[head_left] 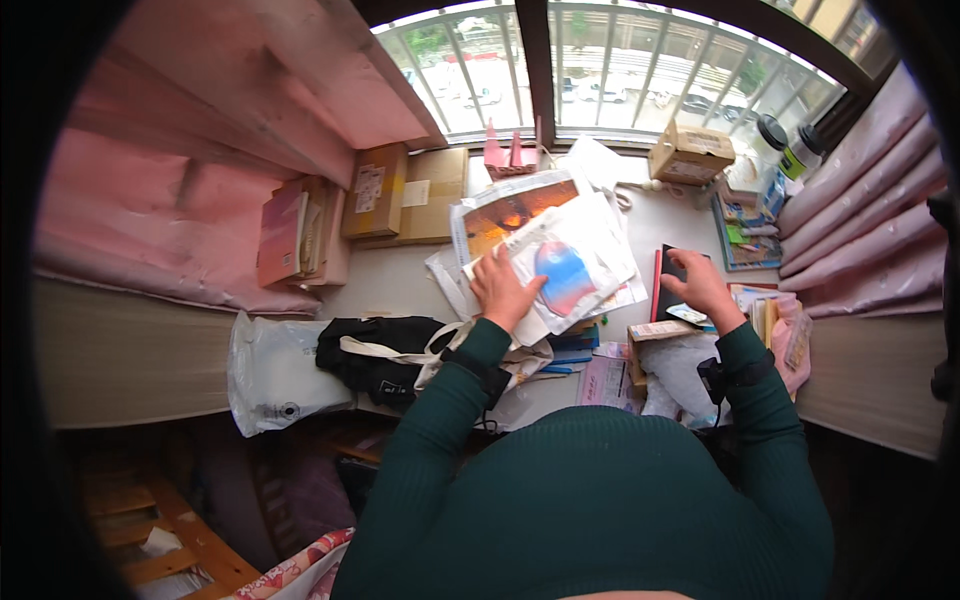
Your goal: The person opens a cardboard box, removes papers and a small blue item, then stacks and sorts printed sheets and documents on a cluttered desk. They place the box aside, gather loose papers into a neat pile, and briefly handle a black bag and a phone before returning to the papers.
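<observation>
My left hand (pixel 506 292) rests with spread fingers on the left part of a white package (pixel 576 315) with a clear front. A blue and pink rounded item (pixel 564 277) shows through that front. Beneath lies a larger flat packet (pixel 517 214) with an orange and brown picture, among other white sheets or bags. My right hand (pixel 699 283) is apart from this pile, its thumb and fingers parted and nothing visible between them. It is over or beside a black, red-edged notebook or folder (pixel 665 289); contact cannot be told.
Cardboard boxes (pixel 435 187) and upright books (pixel 281 236) stand at the left. A pink holder (pixel 514 157) and small carton (pixel 690 154) are by the window. Nearer lie a black tote bag (pixel 375 349), a plastic bag (pixel 277 375) and bubble wrap (pixel 682 367).
</observation>
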A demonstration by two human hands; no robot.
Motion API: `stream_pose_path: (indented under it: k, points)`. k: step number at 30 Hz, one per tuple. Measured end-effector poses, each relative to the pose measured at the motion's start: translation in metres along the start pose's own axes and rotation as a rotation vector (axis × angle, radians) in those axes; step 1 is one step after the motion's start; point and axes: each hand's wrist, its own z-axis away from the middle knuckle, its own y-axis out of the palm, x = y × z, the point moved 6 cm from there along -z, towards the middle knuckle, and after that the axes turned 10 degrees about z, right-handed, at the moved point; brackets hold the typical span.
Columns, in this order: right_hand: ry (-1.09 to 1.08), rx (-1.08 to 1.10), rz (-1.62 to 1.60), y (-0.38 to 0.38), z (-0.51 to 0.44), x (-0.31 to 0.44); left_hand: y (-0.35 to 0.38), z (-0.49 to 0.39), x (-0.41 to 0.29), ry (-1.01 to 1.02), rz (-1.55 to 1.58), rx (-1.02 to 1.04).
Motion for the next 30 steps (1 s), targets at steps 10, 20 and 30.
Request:
stream_pose_path:
  k: [10, 20, 30]
  points:
    - [0.087, -0.012, 0.148, 0.049, -0.047, 0.083, -0.020, -0.006, 0.046, 0.003, 0.058, -0.244]
    - [0.239, -0.078, 0.028, 0.044, -0.037, 0.098, 0.003, -0.005, 0.128, -0.586, 1.301, -0.016]
    - [0.168, -0.103, -0.058, 0.047, -0.027, 0.099, -0.010, 0.007, 0.115, -0.586, 1.632, 0.091]
